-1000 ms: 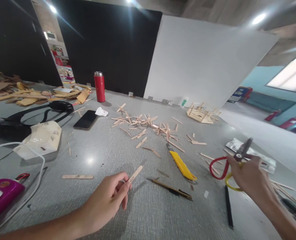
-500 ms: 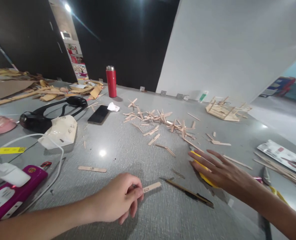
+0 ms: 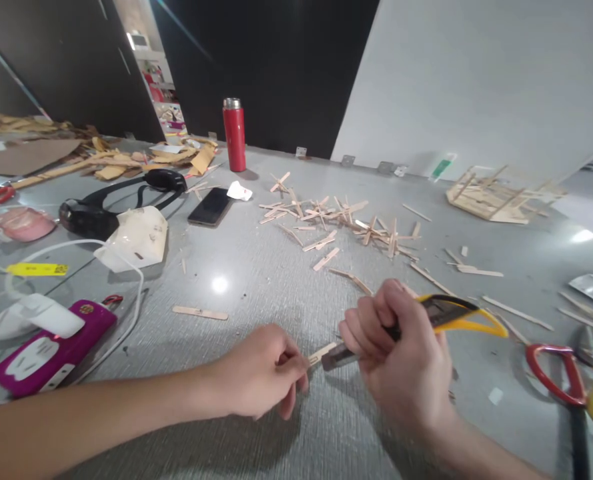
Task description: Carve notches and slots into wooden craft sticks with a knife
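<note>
My left hand (image 3: 263, 373) pinches a short wooden craft stick (image 3: 322, 352) low over the grey table (image 3: 256, 267). My right hand (image 3: 401, 360) is closed around a yellow utility knife (image 3: 451, 315), whose blade end meets the tip of the stick. A scatter of loose wooden sticks (image 3: 336, 227) lies further back in the middle. One single stick (image 3: 200, 312) lies to the left of my left hand.
Red and yellow scissors (image 3: 571, 373) lie at the right edge. A red flask (image 3: 234, 135), a phone (image 3: 209, 206), a black tool (image 3: 116, 200), a magenta power strip (image 3: 46, 347) with white cable, cardboard scraps (image 3: 101, 160) and a stick-built frame (image 3: 496, 193) stand around.
My right hand put down the scissors, reached to the yellow knife, picked it up and brought it to the stick. My left hand lowered the stick toward the table.
</note>
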`<state>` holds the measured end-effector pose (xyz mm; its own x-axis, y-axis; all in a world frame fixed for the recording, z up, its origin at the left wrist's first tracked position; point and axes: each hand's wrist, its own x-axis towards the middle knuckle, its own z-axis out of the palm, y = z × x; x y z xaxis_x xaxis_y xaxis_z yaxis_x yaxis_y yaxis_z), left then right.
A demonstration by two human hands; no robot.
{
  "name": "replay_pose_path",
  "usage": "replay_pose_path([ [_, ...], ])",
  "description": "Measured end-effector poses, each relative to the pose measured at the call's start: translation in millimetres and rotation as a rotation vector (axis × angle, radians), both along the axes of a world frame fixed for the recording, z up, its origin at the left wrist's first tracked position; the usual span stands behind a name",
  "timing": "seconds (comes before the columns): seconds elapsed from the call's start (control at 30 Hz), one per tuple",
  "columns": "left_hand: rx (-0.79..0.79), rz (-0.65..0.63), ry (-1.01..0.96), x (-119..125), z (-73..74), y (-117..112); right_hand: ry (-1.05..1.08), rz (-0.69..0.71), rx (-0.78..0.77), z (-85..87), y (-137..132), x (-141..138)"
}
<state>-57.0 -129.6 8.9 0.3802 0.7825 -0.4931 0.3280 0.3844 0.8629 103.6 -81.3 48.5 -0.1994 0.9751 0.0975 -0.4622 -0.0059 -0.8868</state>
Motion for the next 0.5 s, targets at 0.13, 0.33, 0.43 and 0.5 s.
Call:
replay_pose_path([
  [0.13,-0.067,0.043,-0.078,4.8,3.3,2.3,0.033,0.015,0.001,-8.6,7.5,-3.0],
  [0.33,-0.039,0.087,-0.103,10.7,1.1,1.8,0.051,0.028,0.046,-4.8,10.8,-4.2],
  [0.43,-0.023,0.083,-0.093,10.7,1.2,2.1,0.051,0.041,0.061,-8.0,12.0,-4.9],
  [0.5,-0.009,0.078,-0.091,10.0,1.2,2.2,0.055,0.044,0.064,-9.9,12.9,-4.6],
])
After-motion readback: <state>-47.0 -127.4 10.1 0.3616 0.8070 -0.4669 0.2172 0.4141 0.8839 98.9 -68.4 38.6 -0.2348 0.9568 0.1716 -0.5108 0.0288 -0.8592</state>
